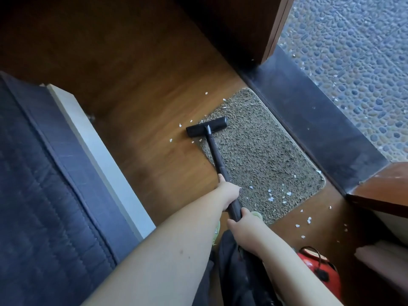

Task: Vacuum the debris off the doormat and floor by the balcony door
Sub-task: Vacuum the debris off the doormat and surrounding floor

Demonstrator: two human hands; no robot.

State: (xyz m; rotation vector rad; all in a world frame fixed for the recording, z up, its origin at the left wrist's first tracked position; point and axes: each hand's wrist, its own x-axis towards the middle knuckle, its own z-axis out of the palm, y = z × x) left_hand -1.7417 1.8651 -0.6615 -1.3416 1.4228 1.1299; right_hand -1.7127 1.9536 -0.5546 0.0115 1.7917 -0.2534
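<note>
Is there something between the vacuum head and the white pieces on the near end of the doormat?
Nothing visible. The vacuum head sits at the doormat's far left edge; bare mat lies between it and the white scraps near the right hand.

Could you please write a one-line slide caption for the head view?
Both hands, left hand and right hand, grip the vacuum wand, its floor head straddling the doormat edge amid white debris.
</note>
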